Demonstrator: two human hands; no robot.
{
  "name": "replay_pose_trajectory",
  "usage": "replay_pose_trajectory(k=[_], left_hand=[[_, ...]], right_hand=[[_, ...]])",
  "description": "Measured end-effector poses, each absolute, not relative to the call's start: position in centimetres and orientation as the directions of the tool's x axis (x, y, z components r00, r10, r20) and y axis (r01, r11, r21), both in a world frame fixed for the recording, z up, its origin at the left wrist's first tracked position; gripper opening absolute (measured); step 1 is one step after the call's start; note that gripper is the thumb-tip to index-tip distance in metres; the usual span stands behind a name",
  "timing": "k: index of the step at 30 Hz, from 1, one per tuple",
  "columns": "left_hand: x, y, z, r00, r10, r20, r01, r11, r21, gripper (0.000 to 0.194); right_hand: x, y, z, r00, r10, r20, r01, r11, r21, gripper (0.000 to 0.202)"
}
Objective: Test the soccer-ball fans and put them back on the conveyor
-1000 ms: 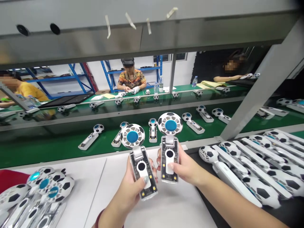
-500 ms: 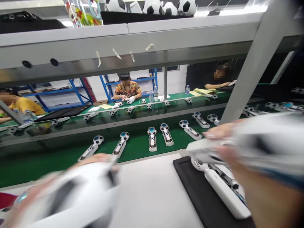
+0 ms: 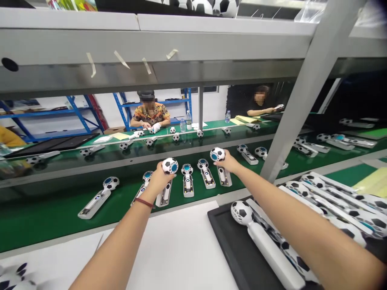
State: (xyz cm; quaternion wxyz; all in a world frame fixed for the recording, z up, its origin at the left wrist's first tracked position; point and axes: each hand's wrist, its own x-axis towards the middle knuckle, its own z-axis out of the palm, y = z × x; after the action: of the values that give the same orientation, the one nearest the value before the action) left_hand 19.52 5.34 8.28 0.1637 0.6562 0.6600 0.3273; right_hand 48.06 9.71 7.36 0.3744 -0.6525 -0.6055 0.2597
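With both arms reaching toward the center of the frame, my left hand (image 3: 157, 179) is wrapped around the ball head of the left device (image 3: 170, 165), whose handle runs down and slightly left over the green worktop (image 3: 51, 209). My right hand (image 3: 229, 162) pinches the right device (image 3: 217, 154) by its ball head, the handle slanting down and slightly right. Between them lie two loose devices (image 3: 188, 182), heads away from me; whether either held handle touches the surface, I cannot tell.
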Motion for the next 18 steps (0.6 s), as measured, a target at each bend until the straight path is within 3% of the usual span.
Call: replay_pose_trajectory(k=[3,7,11,14,18], left_hand=[[19.9,7.8,5.7,-0.042,0.978,0.204,0.825,-0.081,0.56,0.066],[23.3,8.0,3.1,0.076,0.973,0.22,0.869,-0.173,0.464,0.048],[28.3,6.6,-0.3,0.105,0.985,0.137,0.877,-0.157,0.454,0.06],[30.0,5.7,-2.3,0.095,0.983,0.157,0.865,-0.16,0.477,0.052],[29.2,5.3,-3.1,0.124,0.971,0.204,0.79,-0.222,0.572,0.044]], right_hand=[[48.0,11.6,4.9,0.137,0.989,0.06,0.716,-0.057,-0.696,0.073],[45.8,11.6,2.3,0.09,0.993,-0.073,0.825,-0.116,-0.553,0.06],[44.1,12.1,0.8,0.13,0.963,-0.235,0.873,-0.224,-0.434,0.036],[45.5,12.4,1.3,0.15,0.966,-0.211,0.893,-0.223,-0.39,0.035],[50.2,12.2,2.8,0.243,0.967,-0.081,0.902,-0.256,-0.348,0.049]])
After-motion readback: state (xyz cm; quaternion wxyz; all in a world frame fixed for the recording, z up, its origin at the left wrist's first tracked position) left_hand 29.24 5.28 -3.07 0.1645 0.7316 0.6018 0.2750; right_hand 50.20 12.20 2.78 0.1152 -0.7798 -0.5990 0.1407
